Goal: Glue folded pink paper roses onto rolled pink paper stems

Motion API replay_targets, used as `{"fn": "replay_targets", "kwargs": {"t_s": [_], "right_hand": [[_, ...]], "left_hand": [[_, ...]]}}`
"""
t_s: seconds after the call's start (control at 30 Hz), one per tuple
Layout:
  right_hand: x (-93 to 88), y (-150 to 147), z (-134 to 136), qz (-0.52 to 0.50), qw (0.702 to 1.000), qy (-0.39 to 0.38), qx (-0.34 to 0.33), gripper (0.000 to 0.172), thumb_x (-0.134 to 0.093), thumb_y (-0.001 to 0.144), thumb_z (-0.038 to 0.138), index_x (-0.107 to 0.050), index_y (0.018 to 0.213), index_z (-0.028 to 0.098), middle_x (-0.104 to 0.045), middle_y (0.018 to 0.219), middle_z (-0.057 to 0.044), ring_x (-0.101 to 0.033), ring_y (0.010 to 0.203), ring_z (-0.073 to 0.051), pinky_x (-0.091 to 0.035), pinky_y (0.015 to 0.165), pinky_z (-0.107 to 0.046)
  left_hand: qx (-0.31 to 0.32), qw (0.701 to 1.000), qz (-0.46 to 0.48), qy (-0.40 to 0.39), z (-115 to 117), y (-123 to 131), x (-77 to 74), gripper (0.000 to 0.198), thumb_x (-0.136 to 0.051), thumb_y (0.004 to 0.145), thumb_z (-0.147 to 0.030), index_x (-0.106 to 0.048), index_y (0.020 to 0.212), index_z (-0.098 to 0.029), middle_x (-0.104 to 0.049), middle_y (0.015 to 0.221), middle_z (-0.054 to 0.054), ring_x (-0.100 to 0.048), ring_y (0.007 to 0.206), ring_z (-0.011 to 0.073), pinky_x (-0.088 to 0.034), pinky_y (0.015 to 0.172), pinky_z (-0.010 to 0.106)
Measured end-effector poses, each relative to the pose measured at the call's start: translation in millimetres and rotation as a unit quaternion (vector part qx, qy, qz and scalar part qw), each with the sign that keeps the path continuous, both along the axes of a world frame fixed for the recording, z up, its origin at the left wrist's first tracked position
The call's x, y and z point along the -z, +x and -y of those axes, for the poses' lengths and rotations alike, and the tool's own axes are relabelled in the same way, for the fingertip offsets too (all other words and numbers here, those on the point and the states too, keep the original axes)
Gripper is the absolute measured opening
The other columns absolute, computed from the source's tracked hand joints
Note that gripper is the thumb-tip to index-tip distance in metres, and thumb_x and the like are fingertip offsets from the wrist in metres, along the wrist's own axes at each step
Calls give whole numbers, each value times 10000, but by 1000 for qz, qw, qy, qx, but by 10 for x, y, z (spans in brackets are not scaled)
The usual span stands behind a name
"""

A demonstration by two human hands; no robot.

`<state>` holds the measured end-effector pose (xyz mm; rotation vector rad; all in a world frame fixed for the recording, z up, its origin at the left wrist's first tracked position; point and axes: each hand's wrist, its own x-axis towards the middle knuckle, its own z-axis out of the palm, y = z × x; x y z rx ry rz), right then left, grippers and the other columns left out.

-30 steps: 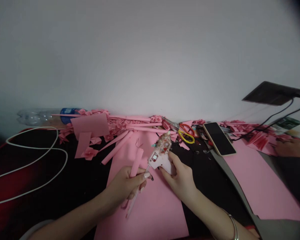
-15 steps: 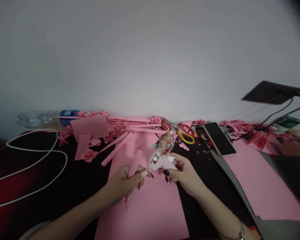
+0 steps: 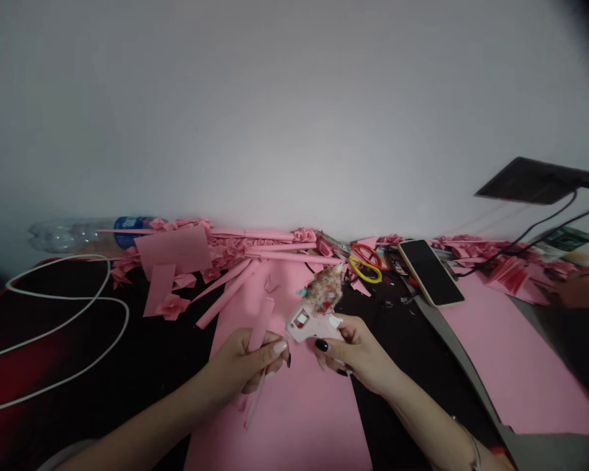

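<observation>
My left hand (image 3: 260, 360) is closed around a rolled pink paper tube (image 3: 261, 324) that points upward. Below its fingers a thin pale stick (image 3: 255, 402) sticks out; I cannot make out what it is. My right hand (image 3: 356, 353) grips a small pale glue gun (image 3: 307, 325), whose nozzle end is close to my left fingertips. On top of the gun sits a rough, speckled lump (image 3: 325, 291) in white, brown and red. Under both hands lies a large pink paper sheet (image 3: 299, 418).
Along the wall lie pink paper rolls (image 3: 228, 294), folded paper flowers (image 3: 173, 305) and yellow-red scissors (image 3: 366, 269). A phone (image 3: 430, 271) rests to the right. Leftward are a plastic bottle (image 3: 73, 235) and a white cable (image 3: 120, 333). Another person's hand (image 3: 582, 288) is at the far right.
The glue gun has shifted slightly left and down in my right hand. My left fingers have curled in more, and the thin stick beneath them shows more clearly.
</observation>
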<state>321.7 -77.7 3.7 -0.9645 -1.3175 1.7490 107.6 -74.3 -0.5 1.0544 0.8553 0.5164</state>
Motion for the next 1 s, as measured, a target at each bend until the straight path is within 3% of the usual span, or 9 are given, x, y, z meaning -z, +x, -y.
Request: {"fn": "replay_targets", "kwargs": {"t_s": [0.33, 1.0], "right_hand": [[-2, 0, 22, -14, 1000, -22, -6, 201, -686, 793, 302, -573, 790, 136, -455, 552, 65, -296, 435, -27, -208, 406, -193], [11, -21, -2, -32, 999, -39, -16, 255, -695, 785, 342, -533, 752, 148, -392, 554, 79, -252, 435, -27, -176, 400, -199]], "left_hand": [[-20, 996, -36, 75, 63, -18, 20, 419, -488, 845, -490, -417, 566, -185, -281, 499, -88, -217, 375, 41, -141, 373, 208], [-33, 999, -17, 2, 20, 22, -8, 466, -574, 738, -582, -449, 529, -185, -276, 400, -105, -148, 343, 30, -78, 374, 216]]}}
